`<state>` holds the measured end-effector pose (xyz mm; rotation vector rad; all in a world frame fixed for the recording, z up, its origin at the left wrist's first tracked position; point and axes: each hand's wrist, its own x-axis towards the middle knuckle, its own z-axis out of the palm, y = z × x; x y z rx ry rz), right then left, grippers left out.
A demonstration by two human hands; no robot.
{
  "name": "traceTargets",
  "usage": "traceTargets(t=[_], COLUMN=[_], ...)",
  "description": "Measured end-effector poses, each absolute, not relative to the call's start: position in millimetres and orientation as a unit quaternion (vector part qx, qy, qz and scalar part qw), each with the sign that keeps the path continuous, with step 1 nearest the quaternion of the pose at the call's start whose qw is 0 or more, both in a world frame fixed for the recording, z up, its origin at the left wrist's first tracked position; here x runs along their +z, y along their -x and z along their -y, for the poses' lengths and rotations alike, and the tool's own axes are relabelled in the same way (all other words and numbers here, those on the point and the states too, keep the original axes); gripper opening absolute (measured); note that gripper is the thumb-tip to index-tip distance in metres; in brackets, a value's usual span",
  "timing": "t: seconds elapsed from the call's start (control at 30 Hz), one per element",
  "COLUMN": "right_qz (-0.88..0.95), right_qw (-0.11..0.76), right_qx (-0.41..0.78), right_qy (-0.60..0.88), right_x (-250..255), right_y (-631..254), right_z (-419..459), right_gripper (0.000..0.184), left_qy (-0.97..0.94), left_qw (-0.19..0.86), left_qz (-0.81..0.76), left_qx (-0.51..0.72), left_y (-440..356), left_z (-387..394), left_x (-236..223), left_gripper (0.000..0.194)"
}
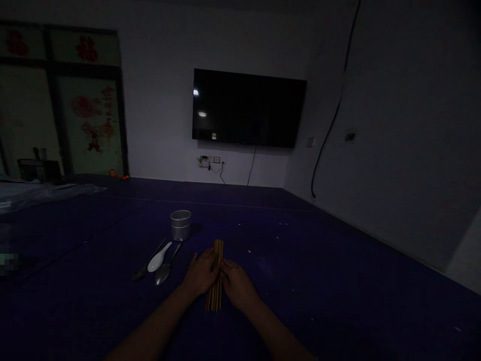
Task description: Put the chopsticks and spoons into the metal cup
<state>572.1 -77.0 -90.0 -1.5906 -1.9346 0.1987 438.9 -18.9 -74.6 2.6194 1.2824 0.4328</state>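
Observation:
A bundle of chopsticks (pixel 214 300) lies on the dark blue surface (pixel 300 271), pointing away from me. My left hand (pixel 203 273) presses against its left side, with the fingers closed over the sticks. From the right, my right hand (pixel 236 282) pinches the same bundle, its fingertips close to those of the left. To the left of my hands lie a white soup spoon (pixel 158 258), a metal spoon (pixel 163 273) and a darker long-handled utensil (pixel 141 272) whose head is hard to make out. Just beyond them stands a perforated metal cup (pixel 181 228), upright.
Small white scraps (pixel 249 251) dot the surface on the right. Clear plastic sheeting (pixel 52 193) lies at the far left, near small orange objects (pixel 124 177). A television (pixel 248 108) hangs on the back wall, and a black cable (pixel 334 118) runs down the right wall.

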Motion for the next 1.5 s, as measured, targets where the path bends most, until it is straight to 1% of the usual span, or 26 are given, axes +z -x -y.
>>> traceTargets(t=[0.17,0.37,0.77,1.0,1.23,1.5], right_qz=[0.742,0.744,0.745,0.747,0.754,0.749], right_qw=[0.288,0.277,0.283,0.273,0.262,0.261], right_qx=[0.071,0.068,0.039,0.042,0.043,0.04], right_qy=[0.601,0.605,0.603,0.605,0.6,0.608], right_x=[-90.7,-93.1,-91.1,-95.0,-92.5,-91.2], right_y=[-573.5,-575.0,-571.4,-573.2,-573.1,-572.1], right_z=[77.1,76.2,80.6,77.8,78.3,80.2], right_gripper=[0.04,0.043,0.045,0.042,0.043,0.042], left_qy=[-0.884,-0.882,-0.884,-0.882,-0.88,-0.879], left_qw=[0.093,0.091,0.093,0.094,0.096,0.099], left_qz=[-0.435,-0.44,-0.435,-0.437,-0.441,-0.44], left_qx=[0.145,0.139,0.144,0.15,0.147,0.156], left_y=[-439.3,-439.9,-440.2,-439.8,-440.1,-439.9], left_z=[19.2,19.4,14.6,15.7,18.5,14.0], left_x=[-75.0,-75.0,-80.3,-79.4,-74.6,-81.7], left_gripper=[0.053,0.054,0.055,0.054,0.052,0.052])
